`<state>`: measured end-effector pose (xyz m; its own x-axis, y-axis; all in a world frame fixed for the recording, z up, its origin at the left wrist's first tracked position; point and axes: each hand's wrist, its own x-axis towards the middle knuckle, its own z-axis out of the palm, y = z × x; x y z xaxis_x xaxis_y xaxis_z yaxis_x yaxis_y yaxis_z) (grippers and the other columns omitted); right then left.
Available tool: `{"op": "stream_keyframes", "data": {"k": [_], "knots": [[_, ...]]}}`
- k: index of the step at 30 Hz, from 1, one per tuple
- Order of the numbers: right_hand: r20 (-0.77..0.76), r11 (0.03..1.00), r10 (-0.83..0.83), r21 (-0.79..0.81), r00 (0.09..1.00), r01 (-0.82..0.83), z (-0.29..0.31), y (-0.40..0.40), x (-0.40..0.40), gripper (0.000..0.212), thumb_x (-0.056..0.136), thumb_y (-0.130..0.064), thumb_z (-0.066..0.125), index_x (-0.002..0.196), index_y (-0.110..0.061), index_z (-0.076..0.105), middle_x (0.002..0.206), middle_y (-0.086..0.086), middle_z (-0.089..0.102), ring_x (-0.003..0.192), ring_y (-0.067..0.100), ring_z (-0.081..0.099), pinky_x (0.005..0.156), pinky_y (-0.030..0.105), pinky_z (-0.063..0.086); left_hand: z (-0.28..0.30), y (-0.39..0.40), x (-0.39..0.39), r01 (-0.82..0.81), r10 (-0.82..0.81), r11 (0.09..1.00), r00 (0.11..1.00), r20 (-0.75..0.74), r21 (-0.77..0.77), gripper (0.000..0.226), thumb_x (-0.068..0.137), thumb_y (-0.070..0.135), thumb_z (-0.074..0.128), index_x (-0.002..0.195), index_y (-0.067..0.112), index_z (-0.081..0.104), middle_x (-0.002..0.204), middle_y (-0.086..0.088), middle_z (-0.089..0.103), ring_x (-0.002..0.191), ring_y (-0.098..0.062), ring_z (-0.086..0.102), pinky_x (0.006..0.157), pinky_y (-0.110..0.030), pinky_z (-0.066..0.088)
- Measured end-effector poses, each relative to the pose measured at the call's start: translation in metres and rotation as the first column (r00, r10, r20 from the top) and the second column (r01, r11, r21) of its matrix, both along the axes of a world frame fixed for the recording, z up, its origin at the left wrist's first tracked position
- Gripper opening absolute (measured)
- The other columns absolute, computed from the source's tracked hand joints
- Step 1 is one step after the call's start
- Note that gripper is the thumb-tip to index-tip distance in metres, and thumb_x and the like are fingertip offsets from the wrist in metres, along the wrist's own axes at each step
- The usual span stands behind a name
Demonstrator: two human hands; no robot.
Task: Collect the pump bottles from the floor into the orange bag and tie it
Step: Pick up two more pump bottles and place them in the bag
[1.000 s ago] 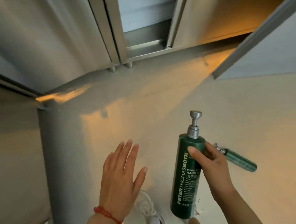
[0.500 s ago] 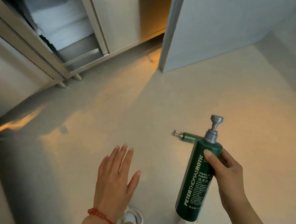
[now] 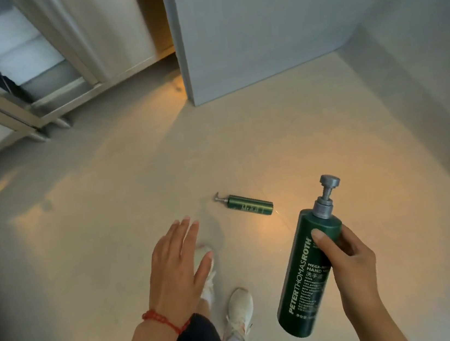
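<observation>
Pump bottles: two green ones are showing, one held, one down on the floor.
Floor point(image 3: 108, 203): pale and glossy, it is catching a warm orange glow around the middle.
Grey panel point(image 3: 256, 23): it is standing upright behind the scene, its bottom corner meeting the floor.
Metal cabinet point(image 3: 42, 77): it is sitting at upper left on short legs, with white folded stacks showing inside.
Large bottle point(image 3: 306, 277): it is riding upright with a slight tilt in the air at right, grey pump head on top, white "PETER THOMAS ROTH" lettering running up its side.
Right hand point(image 3: 350, 265): it is wrapping round the large bottle's upper half, thumb pressing across the front.
Left hand point(image 3: 177, 271): it is hovering empty, palm down, fingers spread and straight, a red bracelet point(image 3: 163, 321) circling the wrist.
White sneakers point(image 3: 239, 317): they are planted on the floor between the two arms.
Small bottle point(image 3: 249, 209): it is lying on its side on the floor, pump pointing left, just beyond the left hand's fingertips and apart from them.
</observation>
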<state>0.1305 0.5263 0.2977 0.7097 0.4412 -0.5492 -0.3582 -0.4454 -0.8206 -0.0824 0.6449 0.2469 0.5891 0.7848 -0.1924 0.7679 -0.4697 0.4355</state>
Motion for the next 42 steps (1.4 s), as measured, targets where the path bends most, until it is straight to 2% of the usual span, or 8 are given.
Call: {"op": "stream_keyframes", "data": {"k": [5, 11, 18, 24, 31, 37, 39, 42], "knots": [[-0.007, 0.998, 0.054, -0.008, 0.998, -0.055, -0.015, 0.025, 0.031, 0.027, 0.075, -0.007, 0.068, 0.098, -0.022, 0.067, 0.079, -0.011, 0.073, 0.073, 0.0, 0.065, 0.062, 0.013, 0.049, -0.022, 0.019, 0.038, 0.014, -0.015, 1.0, 0.998, -0.056, -0.019, 0.058, 0.094, 0.051, 0.016, 0.13, 0.014, 0.041, 0.133, -0.011, 0.052, 0.125, -0.019, 0.034, 0.099, -0.037, 0.037], [-0.027, 0.993, 0.111, -0.038, 0.993, -0.112, -0.044, 0.08, 0.065, 0.028, 0.075, -0.003, 0.068, 0.095, -0.023, 0.067, 0.076, -0.012, 0.073, 0.068, 0.0, 0.064, 0.063, 0.017, 0.048, -0.054, 0.057, 0.078, -0.05, 0.048, 0.996, 0.998, -0.031, -0.075, 0.057, 0.094, 0.051, 0.016, 0.13, 0.014, 0.039, 0.131, -0.012, 0.054, 0.124, -0.019, 0.033, 0.099, -0.031, 0.026], [-0.016, 0.959, 0.28, -0.048, 0.96, -0.281, -0.089, 0.152, 0.107, 0.03, 0.075, -0.004, 0.067, 0.093, -0.028, 0.067, 0.075, -0.015, 0.073, 0.07, 0.0, 0.064, 0.061, 0.01, 0.05, -0.112, 0.102, 0.111, -0.182, 0.182, 0.979, 0.983, -0.002, -0.097, 0.059, 0.094, 0.051, 0.015, 0.13, 0.012, 0.041, 0.132, -0.013, 0.053, 0.124, -0.019, 0.034, 0.098, -0.038, 0.037], [-0.039, 0.896, 0.437, -0.067, 0.899, -0.438, -0.149, 0.194, 0.128, 0.027, 0.075, -0.009, 0.068, 0.096, -0.026, 0.067, 0.076, -0.013, 0.071, 0.073, 0.001, 0.064, 0.064, 0.013, 0.051, -0.17, 0.107, 0.134, -0.295, 0.296, 0.938, 0.955, -0.024, -0.183, 0.063, 0.094, 0.051, 0.016, 0.13, 0.007, 0.045, 0.13, -0.017, 0.054, 0.121, -0.032, 0.05, 0.097, -0.044, 0.039], [-0.126, 0.802, 0.581, -0.084, 0.804, -0.592, -0.24, 0.223, 0.145, 0.029, 0.075, -0.01, 0.069, 0.099, -0.026, 0.066, 0.079, -0.013, 0.071, 0.07, -0.003, 0.064, 0.061, 0.01, 0.05, -0.244, 0.081, 0.154, -0.491, 0.484, 0.836, 0.87, -0.091, -0.246, 0.069, 0.093, 0.053, 0.013, 0.128, 0.004, 0.047, 0.13, -0.017, 0.054, 0.12, -0.035, 0.05, 0.096, -0.044, 0.039], [-0.119, 0.684, 0.716, -0.075, 0.687, -0.726, -0.328, 0.24, 0.177, 0.024, 0.075, -0.01, 0.068, 0.094, -0.025, 0.066, 0.069, -0.017, 0.071, 0.065, -0.002, 0.064, 0.057, 0.01, 0.049, -0.355, 0.05, 0.189, -0.716, 0.733, 0.587, 0.669, -0.127, -0.378, 0.068, 0.084, 0.052, 0.032, 0.131, 0.004, 0.045, 0.134, -0.018, 0.049, 0.126, -0.032, 0.043, 0.103, -0.041, 0.034], [-0.13, 0.645, 0.751, -0.06, 0.647, -0.762, -0.359, 0.244, 0.185, 0.021, 0.076, -0.01, 0.067, 0.089, -0.026, 0.066, 0.067, -0.017, 0.07, 0.063, -0.001, 0.064, 0.055, 0.01, 0.048, -0.394, 0.045, 0.202, -0.797, 0.856, 0.378, 0.495, -0.15, -0.471, 0.064, 0.087, 0.048, 0.046, 0.133, 0.004, 0.042, 0.137, -0.017, 0.046, 0.128, -0.029, 0.04, 0.105, -0.033, 0.029], [-0.133, 0.594, 0.793, -0.055, 0.595, -0.803, -0.404, 0.246, 0.196, 0.018, 0.077, -0.012, 0.067, 0.088, -0.025, 0.066, 0.067, -0.015, 0.07, 0.063, 0.001, 0.064, 0.055, 0.011, 0.049, -0.448, 0.041, 0.22, -0.833, 0.962, -0.039, 0.118, -0.247, -0.552, 0.063, 0.085, 0.038, 0.058, 0.136, 0.007, 0.039, 0.141, -0.013, 0.043, 0.129, -0.026, 0.038, 0.109, -0.034, 0.028]]}}
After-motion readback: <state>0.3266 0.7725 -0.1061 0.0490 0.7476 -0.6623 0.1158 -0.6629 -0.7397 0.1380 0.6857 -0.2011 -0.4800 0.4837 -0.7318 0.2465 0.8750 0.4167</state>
